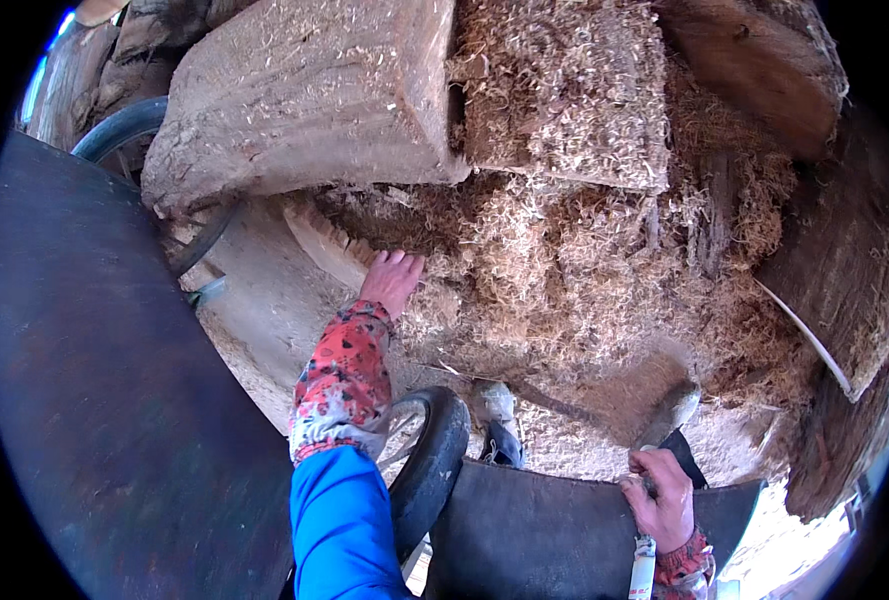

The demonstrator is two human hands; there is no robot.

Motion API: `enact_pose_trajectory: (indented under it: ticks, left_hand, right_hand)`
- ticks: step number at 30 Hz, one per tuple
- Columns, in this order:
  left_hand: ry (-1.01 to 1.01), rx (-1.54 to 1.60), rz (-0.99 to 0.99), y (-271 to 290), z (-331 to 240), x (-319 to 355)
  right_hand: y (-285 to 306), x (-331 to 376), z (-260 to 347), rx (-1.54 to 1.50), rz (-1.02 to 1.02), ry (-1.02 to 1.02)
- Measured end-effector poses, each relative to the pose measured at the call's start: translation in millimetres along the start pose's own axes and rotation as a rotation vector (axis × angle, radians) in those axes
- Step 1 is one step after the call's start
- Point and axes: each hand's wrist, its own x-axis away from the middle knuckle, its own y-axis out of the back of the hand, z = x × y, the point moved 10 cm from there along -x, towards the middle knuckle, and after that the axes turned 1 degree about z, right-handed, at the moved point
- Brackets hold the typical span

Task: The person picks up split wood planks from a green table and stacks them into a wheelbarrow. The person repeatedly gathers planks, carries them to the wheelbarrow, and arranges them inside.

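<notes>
My left hand (392,282), in a red patterned cuff and blue sleeve, reaches forward with its fingers bent over the edge of a pale wood slab (329,240). The fingertips are hidden, and loose wood shavings (534,260) lie right beside them. At the lower right, my right hand (662,497) is closed beside a dark, stiff sheet (554,525); what its fingers hold does not show clearly. A white strip (642,568) with red marks lies along the right wrist.
Large split logs (309,95) pile up ahead, and dark bark-covered pieces (834,260) stand at the right. A big dark panel (124,380) fills the left side. A black-tyred wheel (434,465) sits near my left forearm. Shoes (499,405) show amid the sawdust.
</notes>
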Motion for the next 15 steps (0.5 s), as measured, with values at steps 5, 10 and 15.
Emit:
enact_pose_trajectory:
  ticks: [5, 10, 15]
  left_hand:
    - [-0.058, 0.162, -0.061, 67.6, -34.7, 11.9]
    - [-0.124, 0.383, -0.177, 148.1, -99.1, -1.8]
    - [-0.233, 0.569, -0.341, 244.7, -175.7, 3.9]
  right_hand:
    - [8.5, 6.1, 6.7, -0.009, -0.003, 0.034]
    - [21.9, 13.9, -4.7, -0.047, -0.082, 0.073]
    - [35.8, 18.4, -31.4, -0.135, -0.16, 0.011]
